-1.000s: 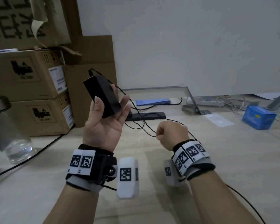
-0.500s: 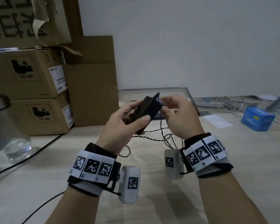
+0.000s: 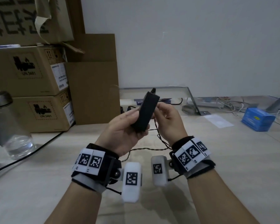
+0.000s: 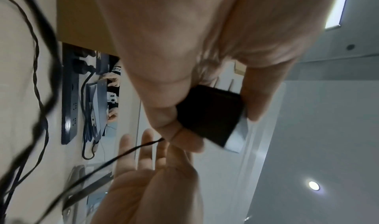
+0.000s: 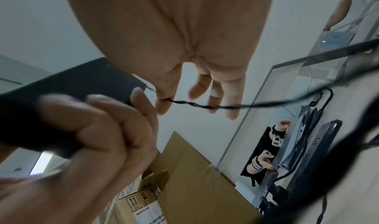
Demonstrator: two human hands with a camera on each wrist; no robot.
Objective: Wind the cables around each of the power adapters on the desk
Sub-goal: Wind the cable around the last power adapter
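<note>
In the head view my left hand (image 3: 137, 125) grips a black power adapter (image 3: 146, 110), which stands nearly upright above the desk (image 3: 233, 159). My right hand (image 3: 159, 109) is just right of it and pinches the adapter's thin twisted cable (image 3: 158, 136) between thumb and forefinger. The cable hangs down between my wrists and trails onto the desk. The right wrist view shows the pinch on the cable (image 5: 215, 106) close to the adapter (image 5: 82, 85). In the left wrist view my fingers wrap the adapter (image 4: 209, 114). Whether any turns lie on it I cannot tell.
Cardboard boxes (image 3: 39, 94) are stacked at the left, with a glass jar (image 3: 8, 126) and a thick black cable (image 3: 31, 152) in front. Behind my hands lie a black power strip (image 3: 128, 109) and a clear stand (image 3: 191, 97). A blue box (image 3: 257, 118) sits at right.
My left hand brought the adapter down from high on the left to the middle and stood it upright. My right hand rose from low on the cable to pinch it beside the adapter.
</note>
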